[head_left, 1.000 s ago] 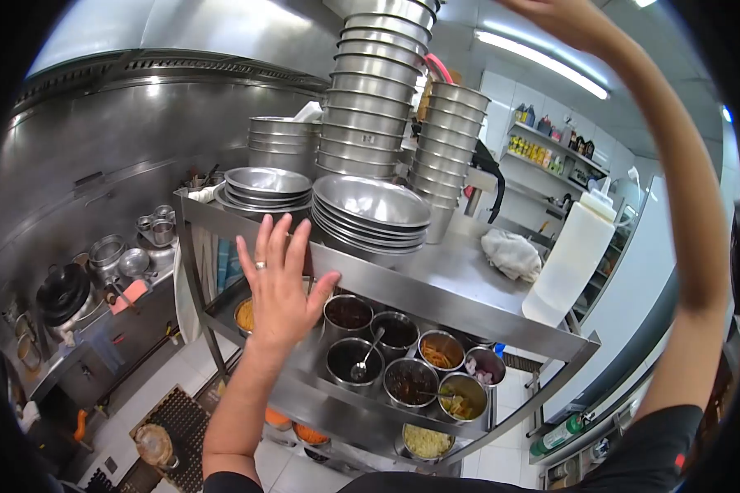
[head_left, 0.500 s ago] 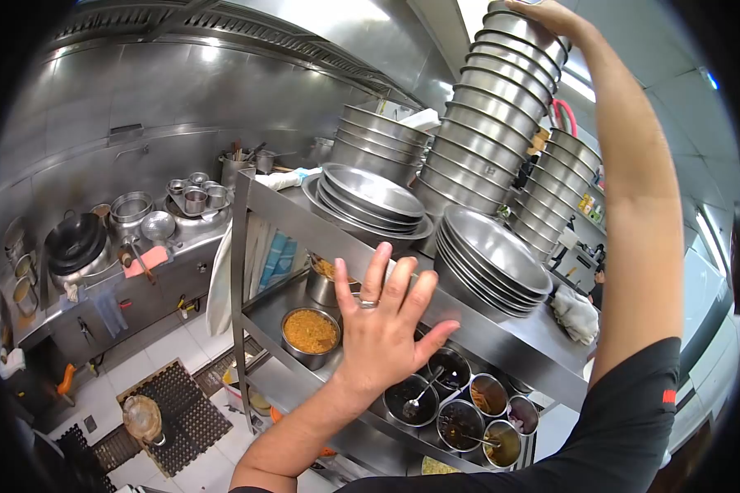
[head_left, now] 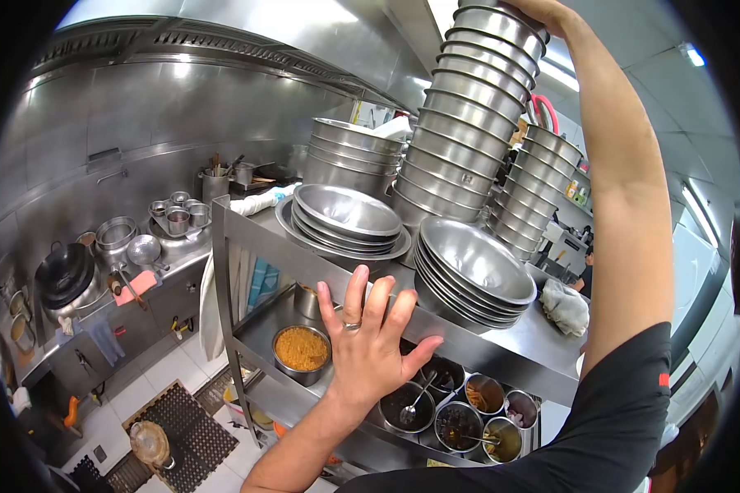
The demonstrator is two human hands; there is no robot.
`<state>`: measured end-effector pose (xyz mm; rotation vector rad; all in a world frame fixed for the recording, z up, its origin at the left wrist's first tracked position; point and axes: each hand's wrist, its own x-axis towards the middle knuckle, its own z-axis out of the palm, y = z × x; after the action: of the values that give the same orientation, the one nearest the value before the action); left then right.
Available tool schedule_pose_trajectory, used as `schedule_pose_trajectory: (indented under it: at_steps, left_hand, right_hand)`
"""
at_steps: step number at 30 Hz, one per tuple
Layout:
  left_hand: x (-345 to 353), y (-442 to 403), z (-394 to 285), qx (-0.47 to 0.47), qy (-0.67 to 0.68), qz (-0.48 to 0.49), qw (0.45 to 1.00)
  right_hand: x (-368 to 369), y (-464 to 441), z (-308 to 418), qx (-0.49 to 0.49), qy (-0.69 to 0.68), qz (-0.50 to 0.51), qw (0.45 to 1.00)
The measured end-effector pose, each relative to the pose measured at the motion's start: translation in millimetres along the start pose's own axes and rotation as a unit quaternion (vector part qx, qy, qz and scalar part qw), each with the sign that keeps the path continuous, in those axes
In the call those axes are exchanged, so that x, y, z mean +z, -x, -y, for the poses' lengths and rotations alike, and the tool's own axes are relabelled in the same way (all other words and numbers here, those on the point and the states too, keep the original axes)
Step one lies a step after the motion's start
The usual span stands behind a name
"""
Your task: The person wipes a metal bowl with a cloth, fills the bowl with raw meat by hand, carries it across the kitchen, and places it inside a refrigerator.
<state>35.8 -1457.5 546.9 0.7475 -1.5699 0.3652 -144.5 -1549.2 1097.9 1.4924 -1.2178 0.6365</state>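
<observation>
A tall stack of nested stainless-steel pots (head_left: 460, 135) leans on the top shelf. At its top, my right hand (head_left: 543, 12) grips the uppermost pot's rim; its fingertips are partly cut off by the frame's edge. My left hand (head_left: 368, 349) has its fingers spread and appears to lie against the front edge of the steel shelf (head_left: 485, 357), holding nothing. Just behind that hand stand two stacks of metal bowls, one with shallow bowls (head_left: 349, 212) and one with deeper bowls (head_left: 477, 259).
A shorter pot stack (head_left: 534, 189) and wide steel pans (head_left: 353, 152) flank the tall stack. On the lower shelf are a pot of orange-brown food (head_left: 301, 349) and several condiment tins (head_left: 460, 423). A wok (head_left: 64, 275) sits on the left counter, above a floor mat (head_left: 193, 423).
The view has shifted, so the shelf and stacks appear farther left and slightly lower. Both hands keep the same places on the shelf edge and the stack's top.
</observation>
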Motion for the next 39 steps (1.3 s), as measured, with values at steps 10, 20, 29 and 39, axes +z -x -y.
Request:
schedule_pose_trajectory:
  at_steps: [10, 20, 29, 39]
  left_hand:
    - [-0.8, 2.2, 4.5, -0.008, 0.010, -0.036, 0.999]
    - [-0.5, 1.7, 3.7, -0.003, -0.030, -0.022, 0.999]
    - [-10.3, -3.3, -6.5, 0.035, -0.118, 0.027, 0.992]
    - [-0.5, 7.4, -18.6, 0.031, -0.102, 0.005, 0.994]
  right_hand:
    - [23.2, 45.0, -35.9, -0.049, -0.067, -0.073, 0.994]
    - [-40.8, 206.0, -89.8, -0.063, -0.105, -0.177, 0.977]
    - [-207.8, 348.6, -89.2, -0.077, -0.085, -0.178, 0.977]
    - [-282.2, 455.2, -103.9, -0.056, -0.114, -0.186, 0.974]
